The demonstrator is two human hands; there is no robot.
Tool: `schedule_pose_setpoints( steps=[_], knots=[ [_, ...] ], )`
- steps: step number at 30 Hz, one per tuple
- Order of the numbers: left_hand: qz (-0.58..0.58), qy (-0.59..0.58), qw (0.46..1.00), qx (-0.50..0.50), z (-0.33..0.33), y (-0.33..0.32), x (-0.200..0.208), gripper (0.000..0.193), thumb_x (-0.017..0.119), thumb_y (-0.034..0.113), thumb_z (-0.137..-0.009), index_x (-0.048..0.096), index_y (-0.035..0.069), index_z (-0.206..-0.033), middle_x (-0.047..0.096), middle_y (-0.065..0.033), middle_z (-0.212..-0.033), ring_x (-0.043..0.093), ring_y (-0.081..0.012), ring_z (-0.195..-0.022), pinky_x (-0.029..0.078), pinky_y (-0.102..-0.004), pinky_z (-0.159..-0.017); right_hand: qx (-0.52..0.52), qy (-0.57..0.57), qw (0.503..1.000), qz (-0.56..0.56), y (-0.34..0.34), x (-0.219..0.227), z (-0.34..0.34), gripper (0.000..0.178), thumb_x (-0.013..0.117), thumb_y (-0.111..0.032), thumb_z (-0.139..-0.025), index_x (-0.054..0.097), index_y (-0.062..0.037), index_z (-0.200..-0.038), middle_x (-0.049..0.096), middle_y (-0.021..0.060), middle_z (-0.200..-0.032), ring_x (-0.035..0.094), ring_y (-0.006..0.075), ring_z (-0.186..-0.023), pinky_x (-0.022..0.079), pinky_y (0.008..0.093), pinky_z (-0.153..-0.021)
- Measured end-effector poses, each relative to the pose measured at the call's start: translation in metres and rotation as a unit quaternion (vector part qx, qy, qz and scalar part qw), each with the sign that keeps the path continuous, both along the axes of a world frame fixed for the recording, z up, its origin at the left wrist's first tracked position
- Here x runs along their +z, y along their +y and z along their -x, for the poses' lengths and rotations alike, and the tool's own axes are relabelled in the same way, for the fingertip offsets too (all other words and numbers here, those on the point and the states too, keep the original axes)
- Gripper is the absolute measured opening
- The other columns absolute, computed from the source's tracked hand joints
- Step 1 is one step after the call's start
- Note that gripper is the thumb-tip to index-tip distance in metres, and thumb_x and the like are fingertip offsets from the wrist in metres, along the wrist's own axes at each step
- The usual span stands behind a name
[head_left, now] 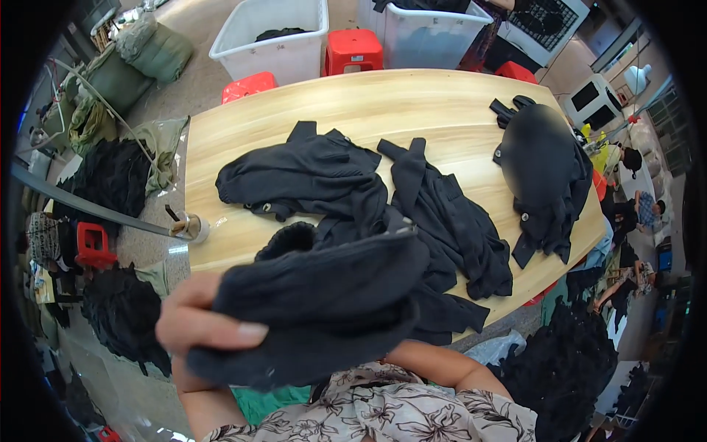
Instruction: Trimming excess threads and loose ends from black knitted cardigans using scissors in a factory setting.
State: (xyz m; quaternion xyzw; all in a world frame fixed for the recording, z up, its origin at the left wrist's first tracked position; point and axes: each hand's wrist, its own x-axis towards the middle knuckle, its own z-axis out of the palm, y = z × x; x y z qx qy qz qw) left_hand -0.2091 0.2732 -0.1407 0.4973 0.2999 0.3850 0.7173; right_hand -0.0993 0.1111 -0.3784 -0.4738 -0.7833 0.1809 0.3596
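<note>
Close to the camera, my left hand grips a folded piece of a black garment, thumb in front and fingers behind. The piece is slightly blurred, and I cannot tell which part of the garment it is. My right forearm reaches in behind this cloth, which hides the right hand. Just beyond lies a crumpled black garment with buttons. Beside it another black garment stretches diagonally, with narrow straps or bands at its far end.
The pale wooden table carries another black garment at the right, partly blurred. A small container stands at the left edge. Past the far edge are white bins and red stools. Dark cloth heaps lie on the floor.
</note>
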Motion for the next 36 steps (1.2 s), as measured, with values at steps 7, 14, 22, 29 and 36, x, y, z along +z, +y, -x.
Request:
schedule_pose_setpoints(
  steps=[7,14,22,29,36],
  knots=[
    [-0.526,0.070,0.838,0.130,0.046,0.092,-0.003,0.028,0.072,0.029,-0.085,0.057,0.008,-0.096,0.060,-0.0147,-0.112,0.059,-0.0275,-0.104,0.045,-0.0356,-0.093,-0.173,0.002,0.985,0.015,0.041,0.011,-0.113,0.043,0.059,-0.020,-0.093,0.053,-0.0093,-0.135,0.062,0.0173,-0.121,0.062,0.0326,-0.104,0.048,0.0416,-0.092],
    [-0.440,0.024,0.878,0.189,0.019,0.277,-0.048,0.034,0.073,0.013,-0.088,0.062,0.004,-0.119,0.069,-0.0101,-0.110,0.067,-0.0165,-0.096,0.055,-0.0263,-0.079,-0.271,-0.208,0.940,-0.002,0.111,0.022,-0.312,0.032,0.060,-0.017,-0.092,0.061,-0.0050,-0.122,0.064,0.0190,-0.114,0.061,0.0341,-0.107,0.047,0.0412,-0.094],
    [-0.433,0.383,0.789,0.210,0.075,0.277,-0.240,0.058,0.077,0.025,-0.083,0.054,0.001,-0.131,0.062,-0.0067,-0.099,0.058,-0.0184,-0.087,0.050,-0.0308,-0.082,-0.312,-0.312,0.834,0.331,0.084,0.021,-0.208,0.034,0.067,-0.036,-0.087,0.065,-0.0021,-0.085,0.067,0.0234,-0.080,0.066,0.0430,-0.078,0.054,0.0506,-0.070],
    [-0.126,0.418,0.881,-0.183,0.117,0.004,-0.274,0.037,0.081,0.020,-0.075,0.066,0.000,-0.102,0.061,-0.0110,-0.085,0.059,-0.0230,-0.076,0.050,-0.0336,-0.070,-0.332,-0.076,0.883,0.324,-0.020,-0.033,-0.151,0.032,0.075,-0.024,-0.082,0.067,-0.0050,-0.106,0.068,0.0201,-0.089,0.065,0.0406,-0.083,0.051,0.0451,-0.073],
    [-0.120,0.379,0.918,-0.004,0.109,-0.043,-0.298,0.012,0.070,0.005,-0.082,0.065,-0.001,-0.091,0.062,-0.0088,-0.086,0.059,-0.0198,-0.077,0.046,-0.0299,-0.067,-0.337,-0.132,0.872,0.329,-0.046,-0.084,-0.173,0.026,0.070,-0.018,-0.082,0.057,-0.0022,-0.099,0.066,0.0235,-0.089,0.064,0.0441,-0.084,0.051,0.0510,-0.073]
  ],
)
